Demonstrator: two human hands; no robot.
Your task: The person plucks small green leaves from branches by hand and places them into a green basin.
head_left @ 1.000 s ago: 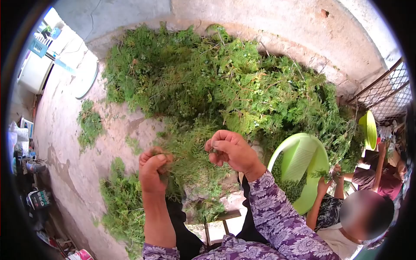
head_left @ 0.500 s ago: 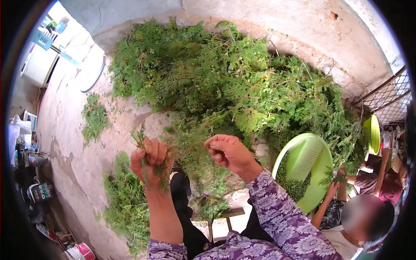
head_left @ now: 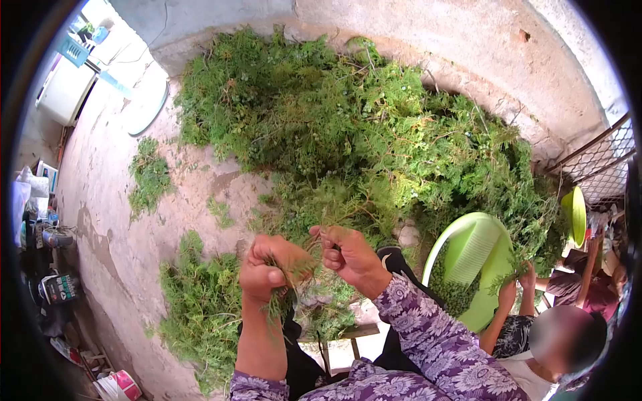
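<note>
My left hand [head_left: 273, 269] is closed around several green conifer sprigs [head_left: 275, 309], whose feathery leaves stick out between and below the fingers. Just to its right, my right hand [head_left: 354, 259] pinches a thin conifer branch with thumb and forefinger; its greenery is blurred, and the exact grip is partly hidden. Both hands are close together above my lap. Beyond them a large heap of cut conifer branches [head_left: 294, 127] lies against the wall. To the right, a light green basin [head_left: 498, 284] with a ridged washboard part contains many small green cones [head_left: 456, 295].
A smaller pile of conifer greenery [head_left: 200, 301] lies on the floor at left, with a little clump [head_left: 150, 170] farther off. At right another person's hands [head_left: 518, 284] hold greenery by the basin. A yellow-green basin [head_left: 574, 215] leans near wire mesh [head_left: 598, 157].
My left hand has moved right and turned inward, coming close to my right hand. A small sprig now shows on the floor near where it was. My right hand is slightly lower.
</note>
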